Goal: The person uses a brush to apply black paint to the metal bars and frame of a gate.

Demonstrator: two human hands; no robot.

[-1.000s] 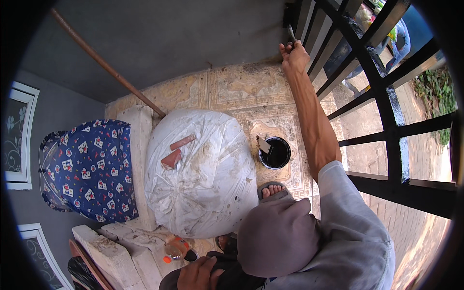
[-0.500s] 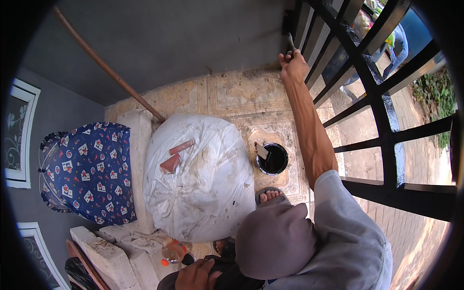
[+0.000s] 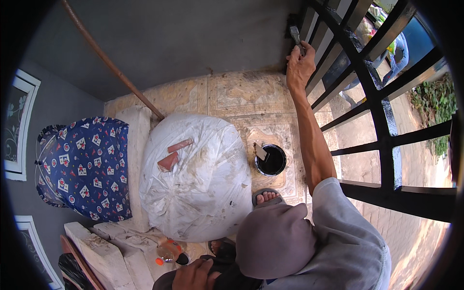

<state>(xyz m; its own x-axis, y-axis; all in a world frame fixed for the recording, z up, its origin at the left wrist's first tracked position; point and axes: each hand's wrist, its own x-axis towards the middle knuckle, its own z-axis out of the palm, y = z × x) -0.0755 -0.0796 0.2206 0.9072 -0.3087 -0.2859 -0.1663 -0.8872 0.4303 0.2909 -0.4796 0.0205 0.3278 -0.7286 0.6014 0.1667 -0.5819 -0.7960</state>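
My right hand (image 3: 300, 65) grips a paintbrush (image 3: 295, 35) by its handle, arm stretched far forward. The brush head points up at a dark strip where the grey wall (image 3: 193, 38) meets the black metal gate (image 3: 384, 140); whether the bristles touch it I cannot tell. Below the hand, on patterned tiles, stands an open can of black paint (image 3: 275, 166) with a flat pale stick (image 3: 261, 152) leaning in it. My left hand (image 3: 192, 274) lies on dark cloth at the lower edge, fingers laid over it, holding nothing that I can see.
A bulging white sack (image 3: 198, 208) carries two reddish pieces (image 3: 169, 161). Left of it are a blue patterned cloth (image 3: 92, 169) and pale blocks (image 3: 104, 258). A brown pole (image 3: 104, 55) leans across the wall. A clear bottle (image 3: 168, 252) with an orange cap lies near my left hand.
My right hand has moved slightly up and to the right with the paintbrush, whose head is now farther along the dark strip. My left hand stays at the lower edge.
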